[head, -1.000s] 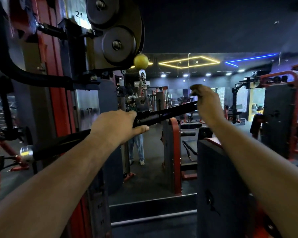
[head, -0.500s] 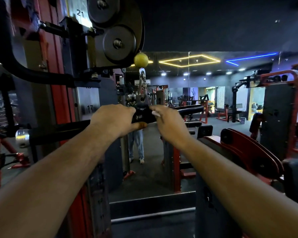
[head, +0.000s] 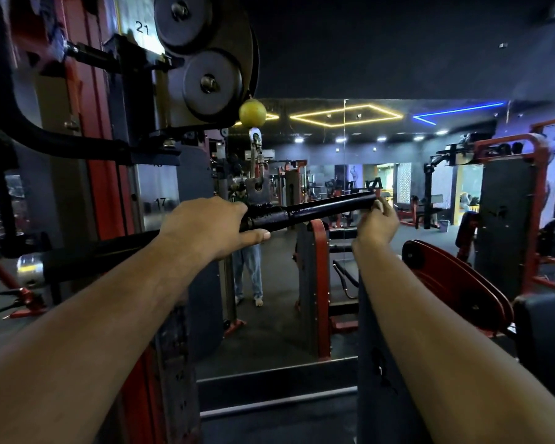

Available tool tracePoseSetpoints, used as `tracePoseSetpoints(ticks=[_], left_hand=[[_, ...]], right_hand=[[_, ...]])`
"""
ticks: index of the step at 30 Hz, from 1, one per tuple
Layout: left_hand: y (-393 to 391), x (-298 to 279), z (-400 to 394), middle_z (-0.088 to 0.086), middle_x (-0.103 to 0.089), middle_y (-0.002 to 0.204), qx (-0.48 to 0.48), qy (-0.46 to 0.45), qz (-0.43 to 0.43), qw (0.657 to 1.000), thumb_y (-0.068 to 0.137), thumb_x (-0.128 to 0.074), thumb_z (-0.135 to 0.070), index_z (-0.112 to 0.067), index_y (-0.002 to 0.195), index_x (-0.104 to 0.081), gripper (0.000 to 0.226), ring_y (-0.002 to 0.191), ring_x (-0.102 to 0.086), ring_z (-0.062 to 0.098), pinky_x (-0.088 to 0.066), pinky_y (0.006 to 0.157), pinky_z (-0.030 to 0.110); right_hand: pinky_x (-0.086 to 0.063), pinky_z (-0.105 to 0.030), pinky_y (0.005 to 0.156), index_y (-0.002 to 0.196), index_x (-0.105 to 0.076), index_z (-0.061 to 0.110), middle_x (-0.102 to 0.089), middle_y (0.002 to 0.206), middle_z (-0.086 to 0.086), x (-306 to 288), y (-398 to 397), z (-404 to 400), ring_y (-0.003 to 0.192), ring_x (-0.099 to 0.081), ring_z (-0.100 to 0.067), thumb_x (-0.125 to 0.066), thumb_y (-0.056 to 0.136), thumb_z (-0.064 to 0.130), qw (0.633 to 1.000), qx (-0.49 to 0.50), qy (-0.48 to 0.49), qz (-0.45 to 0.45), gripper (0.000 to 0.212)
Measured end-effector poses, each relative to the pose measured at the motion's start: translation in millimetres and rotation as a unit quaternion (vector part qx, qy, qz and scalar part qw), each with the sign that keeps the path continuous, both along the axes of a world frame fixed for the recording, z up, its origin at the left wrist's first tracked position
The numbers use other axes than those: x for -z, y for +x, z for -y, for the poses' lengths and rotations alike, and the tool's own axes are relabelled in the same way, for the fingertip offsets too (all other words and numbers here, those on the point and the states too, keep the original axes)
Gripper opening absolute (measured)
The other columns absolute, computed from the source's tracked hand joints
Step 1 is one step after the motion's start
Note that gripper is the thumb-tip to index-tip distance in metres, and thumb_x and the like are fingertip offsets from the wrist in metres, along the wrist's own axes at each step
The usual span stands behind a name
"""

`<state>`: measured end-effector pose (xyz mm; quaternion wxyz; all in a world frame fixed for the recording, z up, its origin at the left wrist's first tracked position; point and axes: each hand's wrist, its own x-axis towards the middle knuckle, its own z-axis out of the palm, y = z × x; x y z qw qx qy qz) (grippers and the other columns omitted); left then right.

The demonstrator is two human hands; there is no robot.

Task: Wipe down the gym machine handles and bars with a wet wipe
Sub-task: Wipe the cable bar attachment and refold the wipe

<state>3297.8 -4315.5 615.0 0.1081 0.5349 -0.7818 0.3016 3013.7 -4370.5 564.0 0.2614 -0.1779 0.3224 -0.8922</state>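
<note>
Left hand (head: 205,227): arm extended forward, fingers wrapped over the black bar (head: 314,211) near its centre, thumb lying along the underside; a firm grasp just below the metal carabiner link (head: 256,161) from which the bar hangs. Right hand (head: 377,224): arm extended, palm turned toward the bar's right end, fingers curled about a pale wet wipe (head: 378,205) pressed against the tip of the bar; the wipe shows only as a small light patch between fingers and bar end. Bar: tilted, right end higher than the centre; the left half runs dark behind the left wrist toward a shiny end cap (head: 29,265).

Surroundings: cable machine with two black pulleys (head: 210,81) at upper left; yellow stopper ball (head: 252,113) directly above the link; red upright (head: 96,129) and a silver rail bearing the numerals 21 and 17; a wall mirror ahead reflecting a standing person in jeans (head: 247,274); red and black machines on a dark floor; yellow diamond-shaped ceiling light (head: 345,115) and a blue light strip (head: 455,112).

Change from half a second before: right hand has travelled from beside the left hand, near the bar's centre, outward to the right end; left hand keeps its grasp in the same place; the bar's right end sits slightly higher.
</note>
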Motion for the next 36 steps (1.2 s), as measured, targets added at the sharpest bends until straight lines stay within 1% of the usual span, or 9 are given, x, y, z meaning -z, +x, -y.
tracePoseSetpoints(ticks=[5, 9, 16, 20, 24, 26, 28, 32, 36], left_hand=[[-1, 4, 3, -0.005, -0.058, 0.083, 0.025, 0.032, -0.049, 0.998, 0.089, -0.034, -0.086, -0.030, 0.104, -0.053, 0.060, 0.071, -0.055, 0.011, -0.048, 0.062, 0.034], [-3, 7, 3, -0.004, -0.058, 0.082, 0.031, 0.036, -0.075, 0.996, 0.091, -0.037, -0.083, -0.031, 0.106, -0.053, 0.057, 0.070, -0.054, 0.011, -0.047, 0.063, 0.033], [-2, 6, 6, -0.003, -0.055, 0.081, -0.001, 0.004, -0.040, 0.999, 0.090, -0.035, -0.084, -0.028, 0.103, -0.051, 0.061, 0.067, -0.051, 0.013, -0.048, 0.062, 0.034], [1, 4, 5, -0.002, -0.054, 0.082, -0.014, -0.011, -0.010, 1.000, 0.091, -0.033, -0.084, -0.027, 0.104, -0.051, 0.061, 0.070, -0.052, 0.016, -0.048, 0.062, 0.036], [-3, 3, 4, -0.002, -0.055, 0.082, 0.000, 0.002, -0.020, 1.000, 0.091, -0.033, -0.084, -0.027, 0.105, -0.051, 0.062, 0.069, -0.052, 0.015, -0.049, 0.062, 0.037], [-6, 4, 6, -0.003, -0.055, 0.083, 0.008, 0.015, -0.037, 0.999, 0.090, -0.032, -0.086, -0.027, 0.105, -0.051, 0.064, 0.070, -0.053, 0.015, -0.050, 0.063, 0.037], [-8, 6, 9, -0.003, -0.055, 0.084, 0.016, 0.025, -0.053, 0.998, 0.090, -0.032, -0.086, -0.027, 0.106, -0.051, 0.064, 0.071, -0.054, 0.015, -0.052, 0.065, 0.038], [-7, 7, 15, -0.003, -0.056, 0.081, 0.001, -0.001, -0.040, 0.999, 0.092, -0.037, -0.083, -0.028, 0.109, -0.053, 0.059, 0.069, -0.055, 0.015, -0.046, 0.060, 0.033], [-2, 4, 18, -0.002, -0.053, 0.079, -0.033, -0.033, -0.016, 0.999, 0.092, -0.045, -0.079, -0.028, 0.109, -0.052, 0.054, 0.068, -0.053, 0.018, -0.045, 0.063, 0.035]], right_hand=[[-0.061, -0.040, 0.089, 0.129, -0.063, 0.023, -0.070, 0.117, -0.005, -8, 52, 1, 0.096, -0.068, -0.021, -0.046, 0.103, 0.006, 0.989, -0.081, -0.050, 0.113, 0.036], [-0.051, -0.022, 0.069, 0.133, -0.060, 0.021, -0.065, 0.098, 0.000, 3, 105, -30, 0.074, -0.056, -0.006, -0.049, 0.104, 0.008, 0.983, -0.140, -0.064, 0.104, 0.033], [-0.058, -0.037, 0.094, 0.123, -0.069, 0.014, -0.072, 0.119, -0.012, 50, 137, -72, 0.109, -0.070, -0.025, -0.054, 0.101, 0.007, 0.951, -0.304, -0.057, -0.005, 0.027], [-0.059, -0.029, 0.087, 0.118, -0.073, 0.025, -0.070, 0.122, -0.006, 45, 84, -62, 0.111, -0.068, -0.021, -0.056, 0.102, 0.015, 0.987, -0.139, -0.069, -0.033, 0.025], [-0.053, -0.017, 0.062, 0.140, -0.059, 0.029, -0.059, 0.133, 0.003, 9, 36, -34, 0.088, -0.060, -0.007, -0.045, 0.105, 0.005, 0.967, 0.071, 0.019, -0.245, 0.045], [-0.058, -0.025, 0.074, 0.144, -0.054, 0.024, -0.059, 0.134, -0.001, 2, 32, -16, 0.090, -0.062, -0.009, -0.044, 0.101, -0.003, 0.894, 0.129, 0.127, -0.410, 0.051], [-0.059, -0.029, 0.080, 0.142, -0.053, 0.019, -0.061, 0.130, -0.003, 3, 46, -8, 0.091, -0.063, -0.013, -0.046, 0.099, -0.004, 0.848, 0.157, 0.163, -0.479, 0.049], [-0.048, -0.013, 0.058, 0.136, -0.057, 0.020, -0.066, 0.101, 0.007, 29, 102, -25, 0.066, -0.058, 0.000, -0.045, 0.105, 0.009, 0.823, 0.116, 0.091, -0.548, 0.035], [-0.049, -0.008, 0.089, 0.138, -0.059, 0.022, -0.065, 0.127, 0.010, 43, 127, -50, 0.099, -0.060, 0.014, -0.049, 0.105, 0.011, 0.801, 0.012, -0.043, -0.598, 0.037]])
